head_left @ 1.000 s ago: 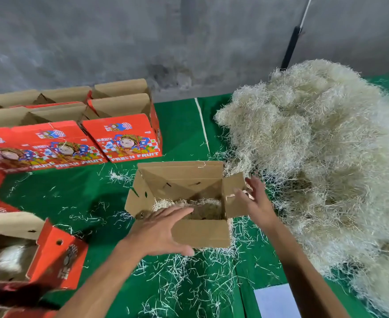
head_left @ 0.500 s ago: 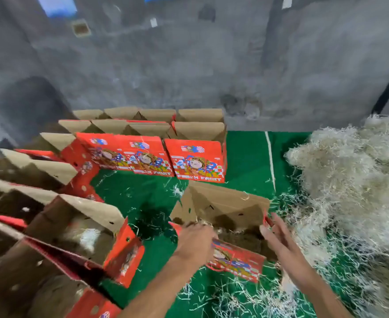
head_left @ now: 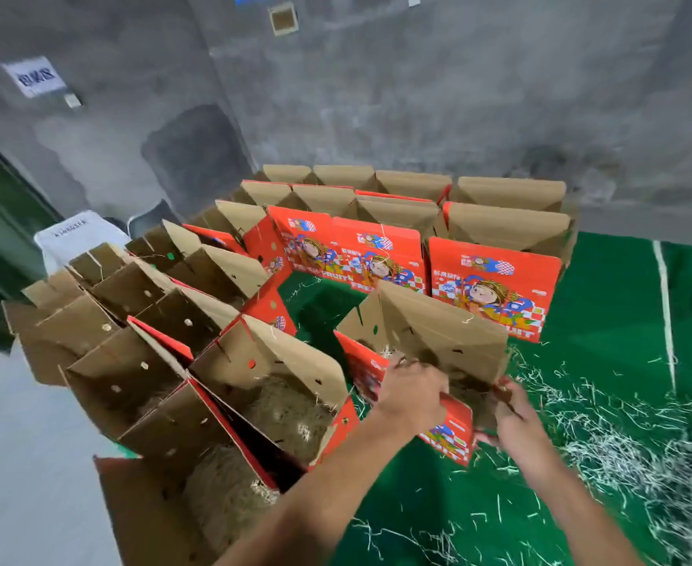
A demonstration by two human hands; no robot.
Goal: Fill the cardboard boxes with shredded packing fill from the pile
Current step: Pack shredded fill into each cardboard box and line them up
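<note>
While the left hand (head_left: 411, 396) curls its fingers (head_left: 426, 371) over the near wall of the red box (head_left: 446, 433), the right hand (head_left: 514, 418) pinches its right corner. The box sits tilted on the green table (head_left: 606, 320); some fill shows inside. To the left, two boxes (head_left: 254, 386) hold fill. The rear boxes (head_left: 495, 275) hide their contents, so the remaining work cannot be judged. Loose shreds (head_left: 642, 443) lie at right; the pile itself is out of frame.

The box (head_left: 438, 386) I hold is red outside with a cartoon print, brown inside; the table (head_left: 606, 304) is green with pale shreds (head_left: 630, 439).
</note>
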